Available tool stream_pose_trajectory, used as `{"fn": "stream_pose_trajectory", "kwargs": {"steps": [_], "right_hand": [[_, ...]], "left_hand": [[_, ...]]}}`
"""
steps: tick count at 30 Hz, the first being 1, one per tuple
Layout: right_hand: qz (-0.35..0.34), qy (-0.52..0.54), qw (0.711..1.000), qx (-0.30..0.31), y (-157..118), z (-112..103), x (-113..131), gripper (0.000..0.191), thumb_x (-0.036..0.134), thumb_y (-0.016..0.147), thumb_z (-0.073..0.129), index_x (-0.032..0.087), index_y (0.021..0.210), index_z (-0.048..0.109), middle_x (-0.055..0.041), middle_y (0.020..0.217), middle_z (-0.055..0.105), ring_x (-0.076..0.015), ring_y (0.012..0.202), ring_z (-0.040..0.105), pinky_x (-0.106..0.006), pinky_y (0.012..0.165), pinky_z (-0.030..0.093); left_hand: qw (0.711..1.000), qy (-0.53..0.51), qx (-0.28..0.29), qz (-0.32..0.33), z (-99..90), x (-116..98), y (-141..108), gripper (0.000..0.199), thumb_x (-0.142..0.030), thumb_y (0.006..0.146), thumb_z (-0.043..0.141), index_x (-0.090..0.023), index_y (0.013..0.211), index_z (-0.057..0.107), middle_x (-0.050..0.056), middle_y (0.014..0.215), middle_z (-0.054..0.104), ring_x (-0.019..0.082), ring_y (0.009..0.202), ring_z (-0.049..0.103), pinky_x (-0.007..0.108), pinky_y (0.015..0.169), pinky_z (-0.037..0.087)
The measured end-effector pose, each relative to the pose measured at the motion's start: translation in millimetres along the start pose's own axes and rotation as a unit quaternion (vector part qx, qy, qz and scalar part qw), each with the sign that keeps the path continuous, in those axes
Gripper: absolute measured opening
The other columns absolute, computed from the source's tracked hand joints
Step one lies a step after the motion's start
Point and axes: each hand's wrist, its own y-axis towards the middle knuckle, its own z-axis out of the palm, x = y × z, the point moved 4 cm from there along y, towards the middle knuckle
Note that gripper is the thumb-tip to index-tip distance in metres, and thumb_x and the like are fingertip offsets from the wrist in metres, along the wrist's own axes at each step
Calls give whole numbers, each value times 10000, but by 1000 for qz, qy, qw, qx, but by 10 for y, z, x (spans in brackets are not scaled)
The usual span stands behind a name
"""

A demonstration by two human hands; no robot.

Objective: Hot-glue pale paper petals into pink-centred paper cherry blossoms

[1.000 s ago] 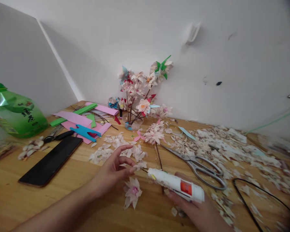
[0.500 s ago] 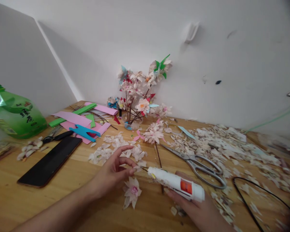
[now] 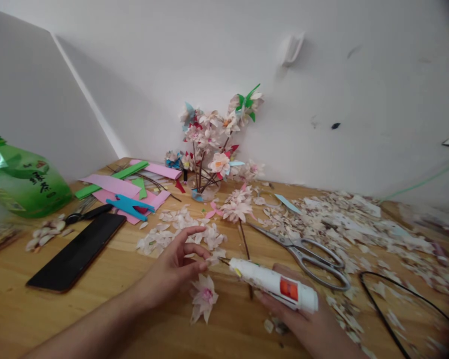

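The right hand (image 3: pixel 297 326) is clamped around a white glue tube (image 3: pixel 269 285) at about 5 o'clock, its red-orange label (image 3: pixel 289 289) too blurred to read. The tube's thin nozzle points toward the left hand (image 3: pixel 172 274), whose fingers (image 3: pixel 190 252) are spread apart; their tips are beside a small petal, and I cannot tell whether they grip it. A paper flower (image 3: pixel 204 297) lies just below, at 6 o'clock, on the wooden table (image 3: pixel 26 319). Long scissors (image 3: pixel 307 254) lie at 4 o'clock among paper scraps (image 3: pixel 344 229). A black phone (image 3: pixel 75 252) lies at 8 o'clock, and a green bottle (image 3: pixel 22 184) with dark, unreadable characters stands at 9. A paper-flower bouquet (image 3: pixel 209 144) stands in a glass vase (image 3: pixel 205 192) at 12 o'clock.
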Motion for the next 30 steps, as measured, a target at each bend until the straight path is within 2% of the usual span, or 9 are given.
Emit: {"fn": "stream_pose_trajectory", "kwargs": {"steps": [5,10,21,25,30], "right_hand": [[-29,8,1000,0,8,4,-11,233,406,743,573,214,612,572,14,562,571,-156,509,551,-241,474,487],[-25,2,1000,-14,-5,-18,4,227,383,734,597,212,600,531,29,552,522,-139,496,512,-230,456,450],[-48,-11,998,33,35,18,29,265,366,764,556,221,576,438,38,563,487,-140,508,504,-222,470,399],[-25,-23,999,36,34,32,-12,265,369,761,562,218,590,428,53,554,450,-131,501,492,-214,459,391],[-11,-26,1000,-4,28,-36,-33,243,381,733,573,215,574,494,39,545,525,-144,508,522,-225,476,436]], "left_hand": [[1000,-4,-1,4,6,22,0,569,-249,689,694,-286,1186,419,-16,789,610,117,648,557,243,596,383],[1000,6,-7,0,6,18,5,584,-249,700,681,-269,1204,388,-10,794,600,113,639,545,251,593,382],[1000,13,-10,3,2,10,2,584,-243,705,678,-277,1204,376,-23,789,600,104,663,554,231,598,399],[1000,0,-18,3,-17,-2,9,593,-228,687,693,-262,1193,385,-22,781,609,102,669,550,223,604,404],[999,-35,-21,2,-55,-15,31,607,-217,671,707,-260,1193,400,-23,774,617,99,680,558,230,635,420]]}}
